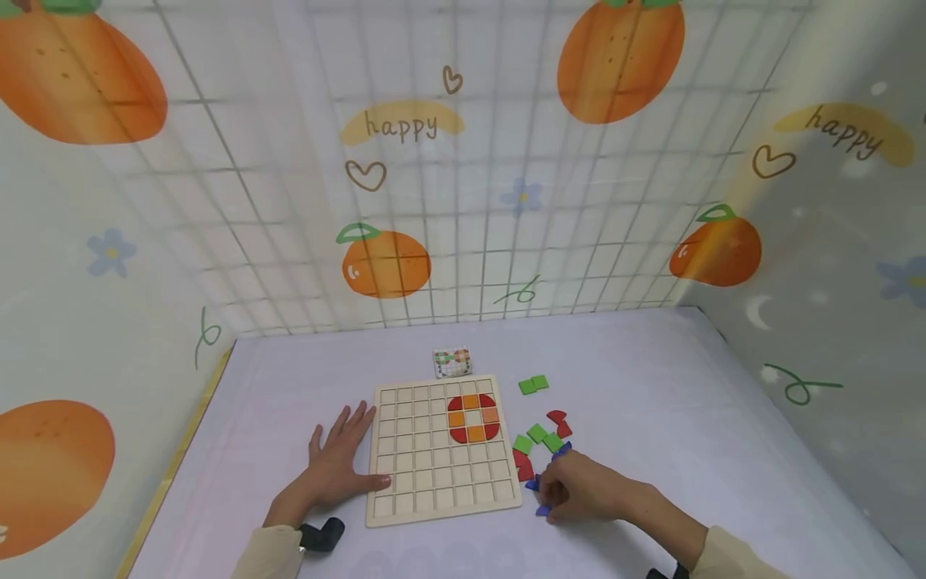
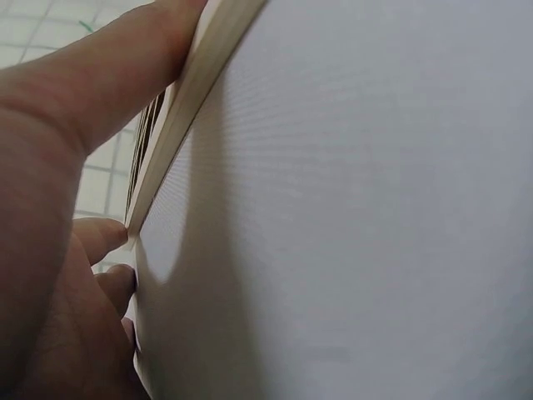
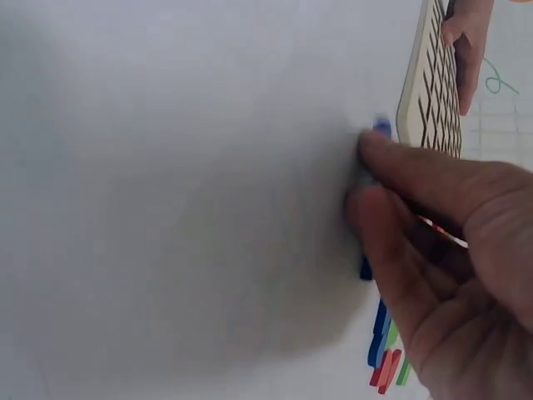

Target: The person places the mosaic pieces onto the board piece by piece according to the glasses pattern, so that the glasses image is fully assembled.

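Note:
A square wooden grid board [image 1: 423, 482] lies on the table, with a ring of red, orange and pink tiles [image 1: 475, 433] set in its upper right cells. My left hand [image 1: 338, 466] spreads along the board's left edge, its thumb on the border and the fingertips at the side. To the right of the board, my right hand [image 1: 587, 489] has its fingers curled down among small blue pieces [image 1: 532, 485]. Its thumb and forefinger pinch at one blue piece [image 1: 542, 511], partly hidden by the fingertips. Another blue piece [image 3: 382, 126] lies beside the forefinger in the right wrist view.
Several green squares [image 1: 537, 433] and red curved pieces [image 1: 557, 416] lie between the board and my right hand. Two more green squares [image 1: 534, 385] are farther back. A small pattern card [image 1: 452, 362] lies behind the board. A printed curtain [image 1: 470, 241] borders the table's far side.

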Available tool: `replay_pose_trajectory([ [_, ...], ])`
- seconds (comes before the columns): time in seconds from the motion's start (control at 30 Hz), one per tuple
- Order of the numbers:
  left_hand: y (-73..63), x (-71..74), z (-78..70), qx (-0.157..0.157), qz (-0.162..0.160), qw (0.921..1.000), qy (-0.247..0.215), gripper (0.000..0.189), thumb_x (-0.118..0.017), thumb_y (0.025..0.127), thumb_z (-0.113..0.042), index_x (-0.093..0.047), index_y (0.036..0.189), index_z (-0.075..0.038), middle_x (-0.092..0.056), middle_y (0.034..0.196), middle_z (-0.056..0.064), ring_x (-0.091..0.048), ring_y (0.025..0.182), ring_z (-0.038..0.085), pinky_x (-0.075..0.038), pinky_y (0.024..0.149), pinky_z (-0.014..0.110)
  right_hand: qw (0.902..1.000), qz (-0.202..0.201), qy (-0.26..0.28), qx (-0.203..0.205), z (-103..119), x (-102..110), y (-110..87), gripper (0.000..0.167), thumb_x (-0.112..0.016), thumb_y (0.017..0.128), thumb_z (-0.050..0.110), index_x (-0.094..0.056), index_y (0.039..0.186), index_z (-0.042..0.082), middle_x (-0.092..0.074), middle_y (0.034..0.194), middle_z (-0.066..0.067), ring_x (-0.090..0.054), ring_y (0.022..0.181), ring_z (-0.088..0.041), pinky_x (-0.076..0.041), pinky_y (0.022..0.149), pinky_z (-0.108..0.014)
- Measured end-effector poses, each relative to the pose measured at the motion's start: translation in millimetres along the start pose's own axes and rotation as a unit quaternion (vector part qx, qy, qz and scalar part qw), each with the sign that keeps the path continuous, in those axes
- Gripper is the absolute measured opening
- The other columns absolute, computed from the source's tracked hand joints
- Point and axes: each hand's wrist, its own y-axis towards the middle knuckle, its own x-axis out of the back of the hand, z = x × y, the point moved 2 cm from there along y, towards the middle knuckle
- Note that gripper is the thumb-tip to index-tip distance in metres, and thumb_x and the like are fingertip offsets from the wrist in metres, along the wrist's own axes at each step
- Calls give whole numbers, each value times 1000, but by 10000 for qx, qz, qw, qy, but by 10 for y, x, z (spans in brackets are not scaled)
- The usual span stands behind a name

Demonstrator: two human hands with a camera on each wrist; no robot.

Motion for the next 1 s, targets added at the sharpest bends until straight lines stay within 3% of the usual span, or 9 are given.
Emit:
replay_pose_trajectory([
  [0.13, -5, 8, -3, -13, -21, 10000, -13, 124, -75, 64, -73, -20, 158, -13, -14, 163, 13, -3, 148, 37, 8, 110, 67, 9999, -29, -104, -8, 14, -49, 12, 17, -82, 80, 13, -70, 82, 25, -56, 75, 16, -53, 68, -2, -51, 61, -20],
  [0.33, -3, 17, -10, -44, -129, 9999, -41, 123, -76, 64, -71, -24, 157, -11, -17, 162, 15, -5, 147, 39, 6, 109, 68, 9991, 113, -392, 60, 72, -93, 55, 17, -83, 79, 20, -68, 81, 27, -55, 71, 16, -51, 66, -1, -50, 60, -19],
  [0.57, -18, 39, -22, 1, -55, 10000, -19, 124, -74, 64, -74, -22, 157, -12, -16, 162, 14, -4, 148, 38, 7, 110, 68, 9992, 300, -243, 46, 174, -112, 31, 17, -83, 79, 18, -68, 75, 25, -57, 65, 17, -52, 62, -1, -51, 58, -18],
  [0.7, -10, 33, -18, -15, -47, 10000, 4, 124, -73, 64, -75, -22, 157, -12, -16, 162, 14, -5, 148, 39, 7, 109, 68, 9992, 277, -24, 270, 221, -61, 32, 14, -81, 80, 13, -71, 84, 22, -58, 69, 16, -52, 64, -1, -51, 58, -18],
  [0.83, 2, 25, -12, -5, -31, 10000, 14, 124, -73, 64, -75, -22, 158, -12, -15, 162, 14, -4, 148, 38, 7, 110, 68, 9984, -168, 277, 462, 238, 76, 106, 15, -77, 84, 9, -74, 97, 17, -60, 74, 15, -54, 67, -3, -51, 59, -20],
  [1.0, 3, 14, -11, -2, -55, 10000, -58, 124, -74, 63, -74, -22, 157, -12, -16, 162, 15, -4, 147, 39, 7, 109, 68, 9920, -1135, 338, 436, 203, 238, 294, 9, -75, 87, 8, -74, 96, 10, -64, 79, 11, -57, 67, -10, -54, 58, -23],
])
